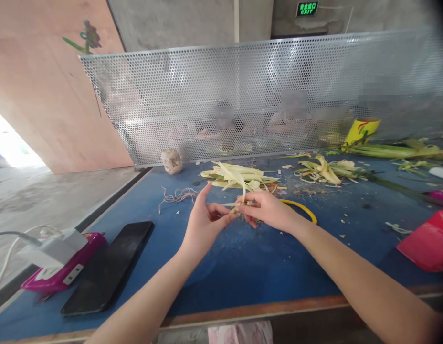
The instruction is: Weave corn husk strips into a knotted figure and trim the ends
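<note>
My left hand is closed, pinching the near-left side of a small bundle of pale plant strips. From the right, my right hand grips the same bundle with its fingertips. One pale strip sticks up out of the bundle between my hands; how the strips are joined is hidden by my fingers. Just beyond lies a pile of pale yellow-green husk leaves. A yellow hoop-like tube curves out from behind my right hand. Thin brownish strings lie left of my hands.
On the left, a black phone lies beside a purple power strip with a charger. A wound ball stands near the perforated metal screen. To the right are leaf scraps, a yellow can and a red box.
</note>
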Tool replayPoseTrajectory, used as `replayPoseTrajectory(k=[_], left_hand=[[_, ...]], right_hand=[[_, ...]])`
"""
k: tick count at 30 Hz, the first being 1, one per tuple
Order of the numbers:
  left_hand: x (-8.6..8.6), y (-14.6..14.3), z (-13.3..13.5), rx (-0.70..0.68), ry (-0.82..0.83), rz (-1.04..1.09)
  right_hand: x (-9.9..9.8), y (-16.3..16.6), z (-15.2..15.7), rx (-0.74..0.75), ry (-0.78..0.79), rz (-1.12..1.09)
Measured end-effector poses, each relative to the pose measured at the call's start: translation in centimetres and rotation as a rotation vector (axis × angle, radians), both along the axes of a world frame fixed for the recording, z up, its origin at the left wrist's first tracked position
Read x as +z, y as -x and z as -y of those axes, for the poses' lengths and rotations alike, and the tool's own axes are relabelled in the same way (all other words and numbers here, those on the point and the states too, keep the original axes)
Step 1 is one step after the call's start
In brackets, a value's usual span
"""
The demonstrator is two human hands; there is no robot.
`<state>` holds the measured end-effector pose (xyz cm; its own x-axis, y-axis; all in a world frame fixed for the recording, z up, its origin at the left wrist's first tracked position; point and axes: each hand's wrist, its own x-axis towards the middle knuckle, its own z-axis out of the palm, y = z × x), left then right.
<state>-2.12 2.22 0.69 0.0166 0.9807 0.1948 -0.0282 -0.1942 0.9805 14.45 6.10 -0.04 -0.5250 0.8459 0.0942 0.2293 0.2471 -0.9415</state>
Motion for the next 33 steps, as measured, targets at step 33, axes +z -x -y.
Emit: replayPoseTrajectory(k=[33], left_hand=[[-0.3,-0.3,0.4,-0.032,-0.063,0.062]], right_hand=[[0.7,0.0,0.4,0.034,0.057,-0.254]])
